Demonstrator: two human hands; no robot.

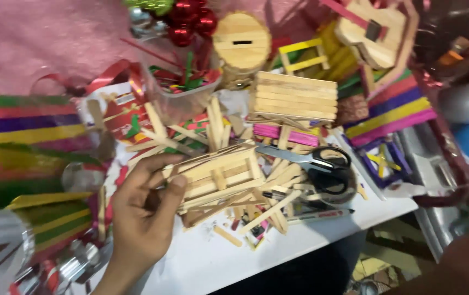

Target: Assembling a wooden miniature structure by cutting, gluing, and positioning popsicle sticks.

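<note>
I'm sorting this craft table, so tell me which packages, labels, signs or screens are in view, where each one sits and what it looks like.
Clear plastic container: upper middle, behind the stick pile; see-through tub holding red and green strips.
Red printed packet: left of that container; flat, red with white and green patches.
Pen label: on a pen at the near table edge, right of the left hand; narrow and white.
No signs or screens.

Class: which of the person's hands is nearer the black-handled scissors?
Left. The left hand grips a stick-built wooden frame just left of the black-handled scissors; the right hand is out of view.
</note>
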